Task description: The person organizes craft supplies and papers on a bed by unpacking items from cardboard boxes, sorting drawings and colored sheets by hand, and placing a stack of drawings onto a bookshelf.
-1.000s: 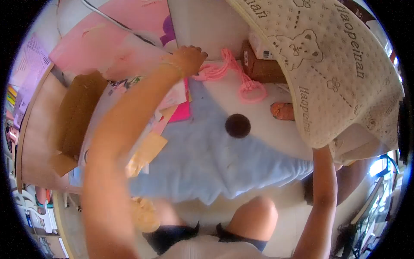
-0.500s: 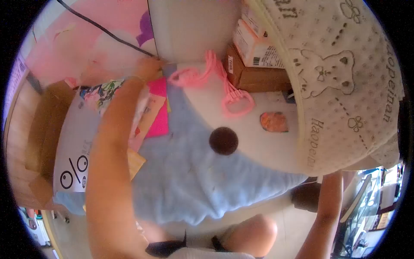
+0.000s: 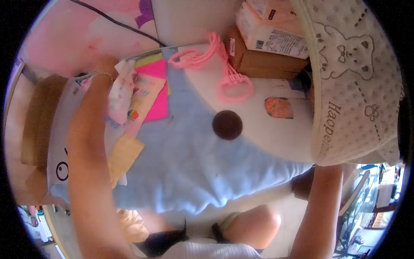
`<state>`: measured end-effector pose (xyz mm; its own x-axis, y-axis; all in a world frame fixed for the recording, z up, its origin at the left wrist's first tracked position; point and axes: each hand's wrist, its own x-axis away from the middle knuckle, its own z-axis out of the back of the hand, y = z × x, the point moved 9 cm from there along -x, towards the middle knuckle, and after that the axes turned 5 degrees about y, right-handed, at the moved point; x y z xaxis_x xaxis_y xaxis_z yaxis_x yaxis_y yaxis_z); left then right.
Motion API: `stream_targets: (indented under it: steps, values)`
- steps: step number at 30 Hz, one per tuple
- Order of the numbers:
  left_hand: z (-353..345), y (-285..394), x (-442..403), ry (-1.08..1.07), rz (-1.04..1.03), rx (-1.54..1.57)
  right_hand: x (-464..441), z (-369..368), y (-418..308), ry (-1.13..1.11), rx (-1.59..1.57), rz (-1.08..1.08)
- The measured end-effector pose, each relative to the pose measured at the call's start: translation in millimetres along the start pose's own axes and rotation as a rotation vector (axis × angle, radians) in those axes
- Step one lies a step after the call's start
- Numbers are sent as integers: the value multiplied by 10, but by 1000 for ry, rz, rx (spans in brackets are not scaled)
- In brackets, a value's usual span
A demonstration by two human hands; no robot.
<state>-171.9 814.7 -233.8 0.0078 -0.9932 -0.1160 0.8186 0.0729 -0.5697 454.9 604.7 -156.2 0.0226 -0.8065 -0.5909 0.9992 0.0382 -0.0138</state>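
My left hand (image 3: 103,67) is at the back left over a pile of papers, its fingers blurred. Beside it lies a crumpled white packet with pink print (image 3: 120,93). Close by are a printed pale-orange paper (image 3: 148,90), a bright pink sheet (image 3: 157,110), a yellow-green sheet (image 3: 148,60) and a yellow piece (image 3: 126,153). Under my left forearm is a white bag with black eye-like print (image 3: 58,146). My right forearm rises behind a raised cream quilted pillow with a bear drawing (image 3: 345,90); that hand is hidden by it.
A blue and white plush cushion (image 3: 181,159) with a dark round spot covers the middle. On it lie a pink cord with a handle (image 3: 222,56) and a small orange picture piece (image 3: 278,107). Cardboard boxes (image 3: 267,62) and white-orange packs (image 3: 276,39) stand behind.
My left hand has moved left, uncovering more of the papers and the white packet. The quilted pillow sits further right in view, and the whole view has shifted slightly.
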Motion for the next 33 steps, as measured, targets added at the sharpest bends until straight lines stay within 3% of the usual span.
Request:
stream_targets:
  steps: [2, 6, 9, 11, 14, 18, 21, 23, 25, 28, 30, 33]
  values:
    - [-372, 14, -129, 141, -13, 264, -259, -130, -134, 9, 2, 46]
    - [14, 95, 162, 468, -128, 519, -706, -444, -546, 33, -10, 188]
    - [152, 226, 192, 407, -128, 217, -862, -675, -1098, 8, -45, 345]
    - [156, 305, 138, 380, -70, 303, -845, -798, -1558, -72, -94, 402]
    - [164, 439, -26, 352, -68, 200, -963, -1030, -1777, -222, -23, 270]
    - [77, 616, -305, 262, -119, 378, -1200, -1280, -1700, -198, -75, 111]
    - [11, 523, -367, 268, -114, 726, -1284, -1319, -1659, -220, -35, 58]
    - [22, 197, -255, 404, 67, 1015, -1249, -1292, -1641, -120, -62, 114]
    - [213, -408, 217, 825, 649, 1017, -1257, -1314, -1622, -60, -107, 147]
    - [379, -776, 1002, 1269, 1040, 1040, -1229, -1326, -1613, -46, -162, 154]
    - [88, -962, 1071, 1204, 1136, 1143, -1167, -1295, -1636, -25, -152, 143]
    - [-642, -1181, 737, 772, 1186, 1294, -1176, -1406, -1577, 58, -170, 206]
